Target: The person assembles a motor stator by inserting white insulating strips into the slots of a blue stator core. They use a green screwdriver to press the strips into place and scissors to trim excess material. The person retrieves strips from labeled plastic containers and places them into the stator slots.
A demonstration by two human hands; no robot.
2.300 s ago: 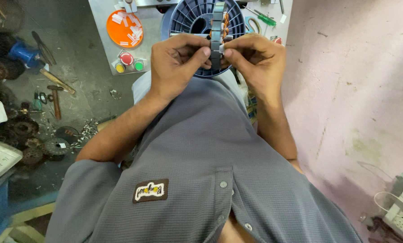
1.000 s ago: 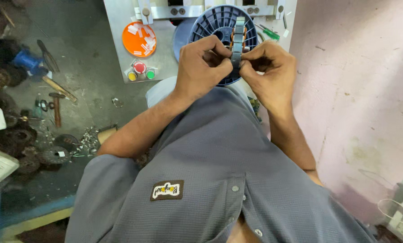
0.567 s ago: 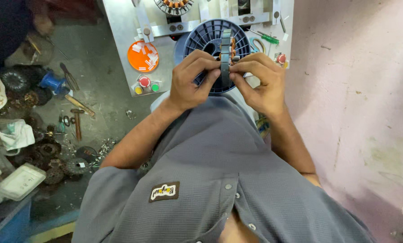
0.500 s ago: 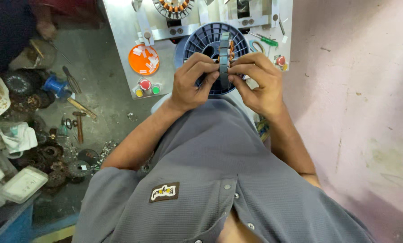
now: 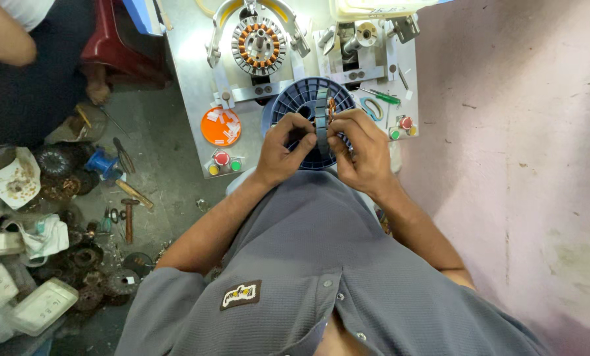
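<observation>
Both my hands hold a round grey metal stator ring (image 5: 320, 120) edge-on in front of my chest. My left hand (image 5: 285, 146) pinches its left side, and my right hand (image 5: 361, 146) grips its right side, where copper windings (image 5: 332, 105) show. Behind the ring lies a blue plastic spool (image 5: 301, 99) on the grey machine table (image 5: 192, 86). Further back, a second stator (image 5: 259, 45) with copper coils sits clamped in the winding fixture.
An orange round dish (image 5: 220, 126) with white bits and red, green and yellow buttons (image 5: 221, 161) sit on the table. A hammer (image 5: 129, 220), scissors, old motor parts and rags litter the floor at left. Another person (image 5: 24, 59) sits at top left. A pink wall (image 5: 519, 165) fills the right.
The camera view has shifted, so the winding fixture and the person at top left now show. My hands stay on the stator ring with small finger movements.
</observation>
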